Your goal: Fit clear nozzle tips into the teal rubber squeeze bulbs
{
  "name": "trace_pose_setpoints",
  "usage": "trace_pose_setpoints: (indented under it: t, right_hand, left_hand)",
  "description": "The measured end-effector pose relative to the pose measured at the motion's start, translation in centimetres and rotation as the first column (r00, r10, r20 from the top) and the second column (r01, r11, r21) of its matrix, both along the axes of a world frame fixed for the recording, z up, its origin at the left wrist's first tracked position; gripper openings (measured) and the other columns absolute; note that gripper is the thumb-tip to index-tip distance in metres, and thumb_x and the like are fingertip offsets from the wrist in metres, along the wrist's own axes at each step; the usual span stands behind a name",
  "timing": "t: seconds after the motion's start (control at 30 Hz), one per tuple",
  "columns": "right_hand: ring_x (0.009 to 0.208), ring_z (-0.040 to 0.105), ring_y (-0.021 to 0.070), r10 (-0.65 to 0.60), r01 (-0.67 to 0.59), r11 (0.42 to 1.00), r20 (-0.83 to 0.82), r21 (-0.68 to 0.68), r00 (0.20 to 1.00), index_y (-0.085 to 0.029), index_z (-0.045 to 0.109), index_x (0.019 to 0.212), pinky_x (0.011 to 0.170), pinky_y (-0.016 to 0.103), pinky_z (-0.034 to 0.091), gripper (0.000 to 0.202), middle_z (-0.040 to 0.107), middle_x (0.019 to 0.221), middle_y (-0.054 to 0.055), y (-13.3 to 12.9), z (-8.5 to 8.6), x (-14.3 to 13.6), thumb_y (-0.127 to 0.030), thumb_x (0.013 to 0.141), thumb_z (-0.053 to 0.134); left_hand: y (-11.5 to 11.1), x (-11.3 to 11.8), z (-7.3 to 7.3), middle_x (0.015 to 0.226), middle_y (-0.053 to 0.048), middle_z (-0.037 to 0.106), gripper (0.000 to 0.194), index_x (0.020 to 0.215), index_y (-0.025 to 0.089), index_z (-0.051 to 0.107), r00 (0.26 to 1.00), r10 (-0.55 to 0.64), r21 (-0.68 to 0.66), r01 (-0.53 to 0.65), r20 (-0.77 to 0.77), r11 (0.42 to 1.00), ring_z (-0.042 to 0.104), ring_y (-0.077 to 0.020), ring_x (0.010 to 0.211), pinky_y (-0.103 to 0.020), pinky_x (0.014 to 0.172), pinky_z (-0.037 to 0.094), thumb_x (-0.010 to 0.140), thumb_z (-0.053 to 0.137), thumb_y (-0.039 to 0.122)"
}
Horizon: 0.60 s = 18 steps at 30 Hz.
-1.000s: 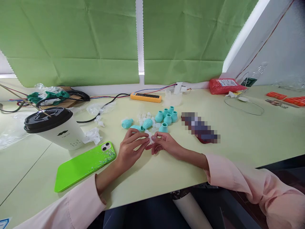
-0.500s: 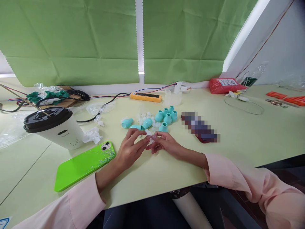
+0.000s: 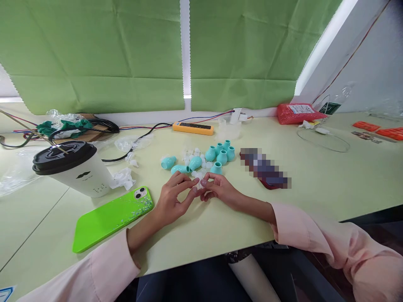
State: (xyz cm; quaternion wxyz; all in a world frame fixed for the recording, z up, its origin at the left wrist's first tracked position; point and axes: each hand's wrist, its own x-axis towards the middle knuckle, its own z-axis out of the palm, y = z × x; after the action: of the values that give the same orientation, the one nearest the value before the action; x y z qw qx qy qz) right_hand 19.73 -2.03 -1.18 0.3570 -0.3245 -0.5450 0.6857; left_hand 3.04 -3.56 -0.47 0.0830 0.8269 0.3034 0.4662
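Between the fingertips of my left hand (image 3: 174,198) and my right hand (image 3: 222,191) is a small translucent white piece (image 3: 199,183). Both hands are closed on it, thumbs and fingers meeting around it. Just beyond them, several turquoise bulb-shaped pieces stand with their openings up, one of them a turquoise bulb (image 3: 216,168) close to my right fingers. Other turquoise bulbs (image 3: 195,162) lie on their sides. Among them is a loose heap of small translucent white pieces (image 3: 189,155).
On the left are a lidded paper cup (image 3: 85,174) with a stick and a green phone (image 3: 110,218). A pixelated dark phone (image 3: 266,170) lies right. Behind are an orange power strip (image 3: 193,128), cables, a clear container (image 3: 228,129) and a red package (image 3: 299,113).
My left fingers have shifted around the small piece, with the thumb lower and the index finger reaching over it. My right hand has barely moved.
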Motion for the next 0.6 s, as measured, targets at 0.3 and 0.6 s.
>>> trace_pose_setpoints:
  t: [0.3, 0.6]
  right_hand:
    - [0.055, 0.055, 0.0109, 0.021, -0.021, 0.999, -0.016, -0.029, 1.0, -0.018, 0.04, 0.069, 0.057, 0.026, 0.042, 0.03, 0.066, 0.069, 0.005, 0.0, 0.0, 0.0, -0.044, 0.071, 0.053]
    - [0.055, 0.056, 0.0114, -0.032, 0.032, 0.998, -0.018, -0.045, 0.999, -0.018, 0.041, 0.065, 0.056, 0.026, 0.043, 0.029, 0.063, 0.06, 0.003, 0.2, -0.5, 0.0, -0.042, 0.07, 0.056]
  left_hand:
    - [-0.3, -0.1, -0.2, 0.061, -0.004, 0.052, 0.031, 0.105, 0.014, 0.055, 1.0, -0.03, 0.016, 0.03, -0.008, 0.999, 0.041, -0.0138, 0.06, -0.029, 0.055, 0.038, 0.077, 0.041, 0.01]
    - [0.1, 0.0, -0.8, 0.06, -0.003, 0.053, 0.031, 0.103, 0.013, 0.054, 0.982, 0.054, 0.11, -0.034, -0.182, 0.993, 0.04, -0.0135, 0.06, -0.027, 0.054, 0.04, 0.074, 0.044, 0.009]
